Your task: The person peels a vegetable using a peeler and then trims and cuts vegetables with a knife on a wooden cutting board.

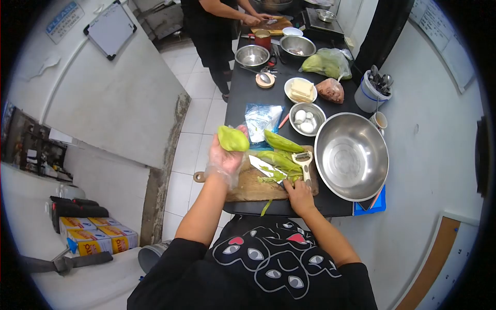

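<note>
My left hand [227, 159], in a clear plastic glove, is raised over the left part of the wooden cutting board [243, 191]. It holds a pale green chayote-like vegetable [232, 139], smooth on the side I see. My right hand [299, 197] is low at the board's front, its fingers closed at the handle end of a knife [266, 168]; the handle itself is hidden. Green peelings [271, 178] lie on and around the blade. A white peeler [304, 161] rests just above my right fingers. Longer green pieces [281, 140] lie across the back of the board.
Right of the board stands a large steel bowl [351, 157]. Behind are a bowl of eggs [307, 120], a blue-white packet [262, 123], a bowl of pale yellow blocks [300, 91] and a bag of green vegetables [326, 63]. Another person [212, 26] works at the table's far end.
</note>
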Action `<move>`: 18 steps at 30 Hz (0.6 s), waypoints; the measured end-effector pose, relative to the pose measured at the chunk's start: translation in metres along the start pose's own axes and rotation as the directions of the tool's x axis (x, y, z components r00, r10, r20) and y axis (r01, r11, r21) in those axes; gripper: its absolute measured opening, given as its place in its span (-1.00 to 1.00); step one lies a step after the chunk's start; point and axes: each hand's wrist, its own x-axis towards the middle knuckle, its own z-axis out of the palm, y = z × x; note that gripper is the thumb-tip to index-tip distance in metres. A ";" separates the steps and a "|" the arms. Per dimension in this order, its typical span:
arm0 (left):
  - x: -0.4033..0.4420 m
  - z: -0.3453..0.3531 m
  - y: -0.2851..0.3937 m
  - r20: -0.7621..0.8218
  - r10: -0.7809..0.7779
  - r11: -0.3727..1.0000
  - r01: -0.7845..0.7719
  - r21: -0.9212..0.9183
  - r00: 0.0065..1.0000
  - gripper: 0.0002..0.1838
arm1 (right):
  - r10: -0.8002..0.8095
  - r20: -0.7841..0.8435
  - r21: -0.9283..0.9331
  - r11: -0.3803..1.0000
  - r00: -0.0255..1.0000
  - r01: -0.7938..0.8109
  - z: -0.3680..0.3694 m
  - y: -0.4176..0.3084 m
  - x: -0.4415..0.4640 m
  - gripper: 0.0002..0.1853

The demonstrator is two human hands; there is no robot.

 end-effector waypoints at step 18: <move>0.040 -0.016 -0.037 -0.145 0.152 0.976 -0.125 0.180 0.978 -0.23 | 0.243 -0.094 0.699 0.706 0.965 -0.110 -0.094 -0.034 0.001 -0.58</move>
